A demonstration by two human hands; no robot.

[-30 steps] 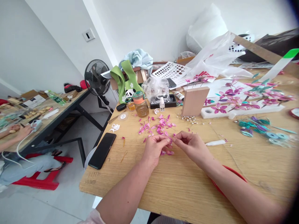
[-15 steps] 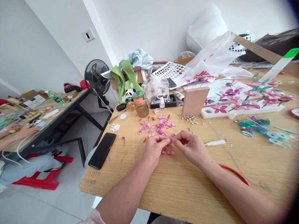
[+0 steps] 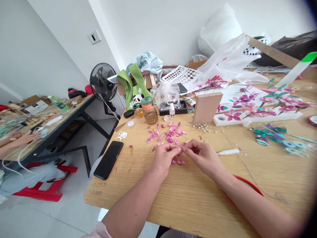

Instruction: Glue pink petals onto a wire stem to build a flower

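Note:
My left hand (image 3: 164, 158) and my right hand (image 3: 200, 152) meet fingertip to fingertip low over the table. Each is closed in a pinch, and a small pink petal shows between them; its finer details are hidden by the fingers. More pink petals (image 3: 173, 132) lie scattered just beyond my hands, and a few (image 3: 179, 162) show right below the fingertips. To the right of my right hand lies a white pen-like tool (image 3: 228, 151). Small pearl-headed stems (image 3: 201, 126) are heaped behind it, at the foot of an upright wooden block (image 3: 207, 107).
A black phone (image 3: 109, 160) lies at the left edge. Behind the petals stand a jar of brown liquid (image 3: 150, 115) and a small spray bottle (image 3: 172, 110). Pink flowers stand in a white foam strip (image 3: 260, 118). A red cable (image 3: 249, 183) runs by my right forearm. Another person's hand (image 3: 32, 137) is at the left table.
Almost nothing differs. Both my hands keep their pinch at the same spot, with only a slight shift of the fingers. The other person's hand at the left has moved a little.

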